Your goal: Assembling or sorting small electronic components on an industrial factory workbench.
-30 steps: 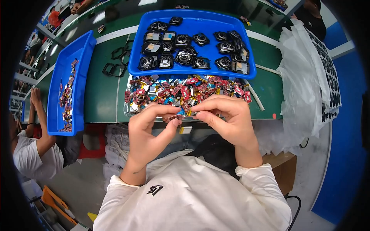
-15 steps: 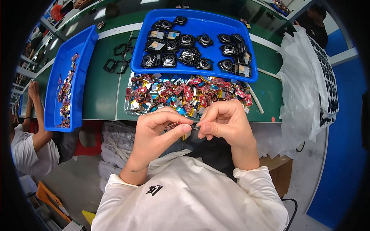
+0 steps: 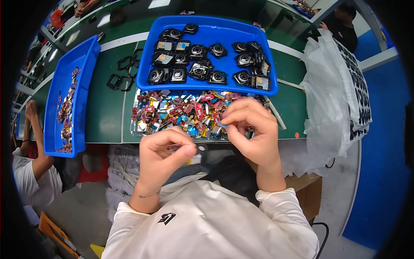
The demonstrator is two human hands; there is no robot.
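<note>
At the far left, a co-worker's hand (image 3: 31, 110) is raised beside a long blue tray (image 3: 85, 93), which carries a strip of small mixed parts (image 3: 66, 114). Black open frames (image 3: 120, 82) lie next on the green table (image 3: 108, 114). The person's left hand (image 3: 166, 151) is near the table's front edge, thumb and forefinger together on a small dark part (image 3: 202, 152) with a pale round spot; a pale block with a yellow edge (image 3: 195, 160) shows just below it, and whether the two are joined cannot be told. Behind the hands, a large blue tray (image 3: 224, 64) holds black watch-like cases (image 3: 198, 52), with a heap of small red, blue and silver parts (image 3: 172, 113) in front of it. The right hand (image 3: 254, 129), apart from the left and over the heap's right side, has thumb and forefinger clamped on a small blue piece (image 3: 222, 125). The step in hand is judged to be fine fingertip work on the dark part; the next move calls for a steady left pinch and a light, controlled right one. Further right are a white strip (image 3: 277, 113) and translucent sheeting (image 3: 323, 82).
</note>
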